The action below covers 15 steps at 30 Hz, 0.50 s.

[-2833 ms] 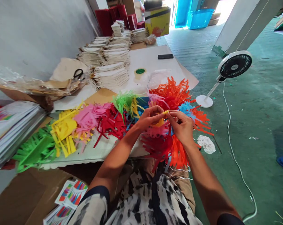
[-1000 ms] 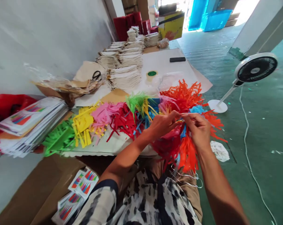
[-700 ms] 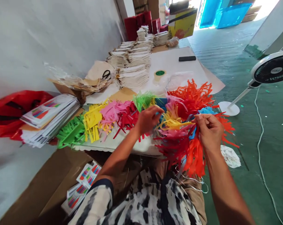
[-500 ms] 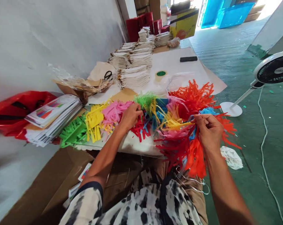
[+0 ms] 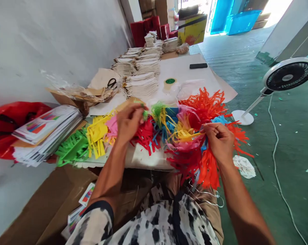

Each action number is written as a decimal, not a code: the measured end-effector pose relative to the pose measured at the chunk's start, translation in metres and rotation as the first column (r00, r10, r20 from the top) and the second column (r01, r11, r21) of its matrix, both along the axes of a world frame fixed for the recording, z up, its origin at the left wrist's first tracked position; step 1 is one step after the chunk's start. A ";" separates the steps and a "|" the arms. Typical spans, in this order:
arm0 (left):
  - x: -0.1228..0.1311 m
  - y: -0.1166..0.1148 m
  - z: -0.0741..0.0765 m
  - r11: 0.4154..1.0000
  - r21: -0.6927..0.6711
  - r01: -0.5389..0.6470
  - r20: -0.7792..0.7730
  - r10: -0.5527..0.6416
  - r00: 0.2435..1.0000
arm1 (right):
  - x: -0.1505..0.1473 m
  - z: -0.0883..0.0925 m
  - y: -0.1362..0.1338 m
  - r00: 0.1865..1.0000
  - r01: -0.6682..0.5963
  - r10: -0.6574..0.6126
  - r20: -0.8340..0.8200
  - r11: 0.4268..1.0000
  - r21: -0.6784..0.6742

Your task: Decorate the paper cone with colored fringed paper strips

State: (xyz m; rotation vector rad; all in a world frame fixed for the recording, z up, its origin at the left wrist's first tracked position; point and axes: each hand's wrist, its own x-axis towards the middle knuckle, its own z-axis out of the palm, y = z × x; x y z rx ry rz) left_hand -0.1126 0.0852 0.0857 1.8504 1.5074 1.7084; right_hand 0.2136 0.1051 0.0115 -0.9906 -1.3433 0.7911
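Note:
My left hand (image 5: 130,122) is raised a little over the table, slightly blurred, its fingers pinched on a small bit of green paper fringe (image 5: 144,115). Beneath and beside it lie fringed paper bundles: green (image 5: 73,144), yellow (image 5: 99,131), pink (image 5: 112,126) and red (image 5: 146,132). At the right, my right hand (image 5: 220,141) is closed in a pinch on the multicoloured fringe garland (image 5: 187,136), by its yellow and blue strips. Orange-red fringe (image 5: 208,170) hangs below that hand over the table edge. A thin white string (image 5: 207,195) dangles over my lap.
Stacked white bundles (image 5: 141,83) fill the table's far left. Tape (image 5: 170,82), a black phone-like slab (image 5: 198,66) and scissors (image 5: 111,82) lie beyond the fringe. Printed cards (image 5: 47,129) are piled at left. A fan (image 5: 288,76) stands at right.
My left hand has lifted and moved left from beside the green fringe, with a bit of green in its fingers. The right hand keeps its pinch on the garland; the view has shifted slightly.

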 end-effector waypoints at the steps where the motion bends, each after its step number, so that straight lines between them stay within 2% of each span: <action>1: 0.020 -0.002 -0.004 0.990 -0.084 0.115 -0.030 -0.118 0.993 | -0.003 0.003 -0.002 1.000 -0.015 0.015 0.012 1.000 0.002; 2: 0.040 -0.004 -0.010 0.972 -0.120 0.203 -0.022 -0.207 0.978 | -0.006 0.005 -0.004 0.999 -0.031 0.030 0.021 1.000 0.004; 4: 0.077 -0.005 -0.022 0.887 -0.256 0.385 0.010 -0.395 0.918 | -0.012 0.010 -0.008 0.998 -0.053 0.053 0.039 0.999 0.004; 6: 0.104 -0.004 -0.034 0.806 -0.338 0.486 0.088 -0.487 0.869 | -0.015 0.013 -0.011 0.995 -0.082 0.082 0.060 0.997 -0.011; 9: 0.123 0.001 -0.045 0.751 -0.387 0.536 0.193 -0.502 0.843 | -0.013 0.013 -0.012 0.986 -0.147 0.152 0.068 0.987 -0.071; 15: 0.128 0.007 -0.053 0.730 -0.391 0.560 0.231 -0.511 0.828 | -0.009 0.012 -0.012 0.971 -0.232 0.238 0.023 0.962 -0.144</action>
